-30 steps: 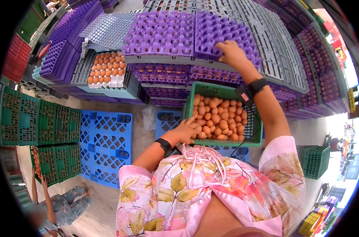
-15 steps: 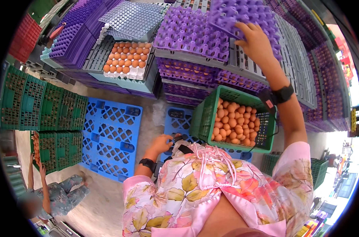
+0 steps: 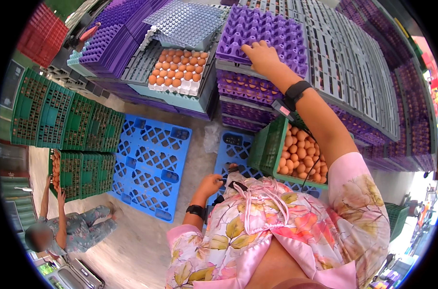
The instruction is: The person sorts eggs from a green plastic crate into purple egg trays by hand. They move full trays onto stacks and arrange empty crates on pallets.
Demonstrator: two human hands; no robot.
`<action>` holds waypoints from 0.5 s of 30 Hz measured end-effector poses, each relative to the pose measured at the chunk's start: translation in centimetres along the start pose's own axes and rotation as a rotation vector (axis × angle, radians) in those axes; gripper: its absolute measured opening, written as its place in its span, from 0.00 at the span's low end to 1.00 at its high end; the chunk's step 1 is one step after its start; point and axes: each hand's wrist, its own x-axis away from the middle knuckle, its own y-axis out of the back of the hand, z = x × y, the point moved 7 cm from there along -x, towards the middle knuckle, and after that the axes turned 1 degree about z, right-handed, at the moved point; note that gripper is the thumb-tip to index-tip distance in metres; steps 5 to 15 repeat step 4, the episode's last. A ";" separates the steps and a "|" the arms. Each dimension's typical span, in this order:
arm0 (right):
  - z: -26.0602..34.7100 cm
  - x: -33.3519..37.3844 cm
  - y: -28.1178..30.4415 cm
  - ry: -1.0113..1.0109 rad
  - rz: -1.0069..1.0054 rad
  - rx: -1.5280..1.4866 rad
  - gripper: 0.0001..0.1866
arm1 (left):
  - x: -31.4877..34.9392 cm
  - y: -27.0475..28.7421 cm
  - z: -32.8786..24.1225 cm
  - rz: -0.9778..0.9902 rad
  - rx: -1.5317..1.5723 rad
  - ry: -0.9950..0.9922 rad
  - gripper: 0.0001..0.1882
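Observation:
My right hand point(image 3: 264, 60) is at the near edge of a purple egg tray point(image 3: 276, 29), its fingers curled onto the tray's bumps. This tray lies on top of a stack whose lower purple trays point(image 3: 248, 86) hold brown eggs. My left hand point(image 3: 210, 184) is held low by my waist, fingers curled in around something dark that I cannot make out. Below my right forearm stands a green plastic crate point(image 3: 267, 147) filled with loose brown eggs point(image 3: 301, 153), partly hidden by the arm.
To the left, a white tray of brown eggs point(image 3: 178, 70) sits on a grey slatted lid. Blue pallets point(image 3: 154, 161) lie on the floor. Green crates point(image 3: 64, 115) are stacked at far left, where another person point(image 3: 79, 229) reaches to one. Grey slatted lids point(image 3: 349, 72) cover the right-hand stacks.
My right hand has moved left with the purple tray, which was tilted up beside the stack and now lies on it. The view has shifted right. My left hand stays near my waist.

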 end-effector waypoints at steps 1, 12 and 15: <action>0.0 0.0 -0.1 -0.013 -0.005 0.007 0.34 | -0.1 0.0 -0.4 0.026 -0.038 -0.020 0.19; 0.2 -0.3 -0.6 -0.016 0.017 -0.034 0.36 | -1.2 -0.4 -1.9 0.102 -0.083 -0.064 0.22; 0.2 -0.3 -0.6 -0.016 0.017 -0.034 0.36 | -1.2 -0.4 -1.9 0.102 -0.083 -0.064 0.22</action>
